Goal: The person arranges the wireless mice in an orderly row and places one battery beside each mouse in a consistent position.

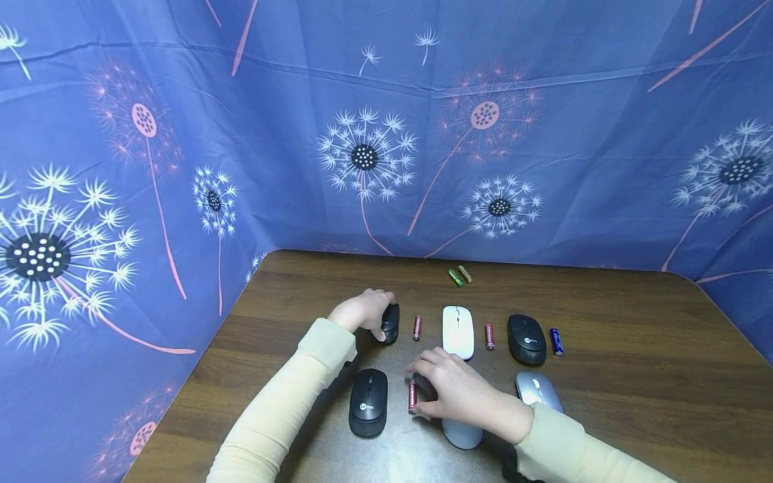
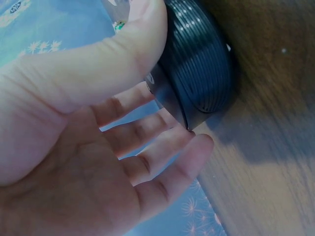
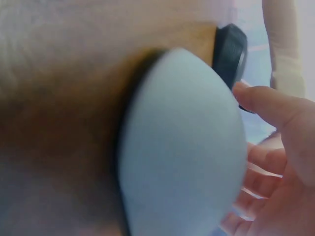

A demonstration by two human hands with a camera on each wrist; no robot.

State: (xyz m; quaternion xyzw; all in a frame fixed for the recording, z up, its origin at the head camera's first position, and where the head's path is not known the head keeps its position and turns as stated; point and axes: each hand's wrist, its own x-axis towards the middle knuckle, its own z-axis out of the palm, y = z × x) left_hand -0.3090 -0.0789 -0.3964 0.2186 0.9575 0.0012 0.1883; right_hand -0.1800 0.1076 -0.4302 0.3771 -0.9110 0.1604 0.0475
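Observation:
In the head view my left hand (image 1: 362, 313) holds a black computer mouse (image 1: 391, 326) at the back left of the group. The left wrist view shows the thumb on one side of that mouse (image 2: 199, 59) and fingertips at its other side. My right hand (image 1: 453, 388) reaches over a red battery (image 1: 413, 397), thumb and fingers spread around it; contact cannot be told. A grey mouse (image 1: 462, 435) lies partly hidden beneath this hand, and it looms large and pale (image 3: 182, 142) in the right wrist view.
Another black mouse (image 1: 368, 404) lies left of the red battery. Behind stand a white mouse (image 1: 457, 331), red batteries (image 1: 417, 328), a black mouse (image 1: 527, 340) and a blue battery (image 1: 556, 341). A silver mouse (image 1: 539, 389) sits beside the right forearm. Green (image 1: 455, 278) and gold (image 1: 465, 274) batteries lie far back.

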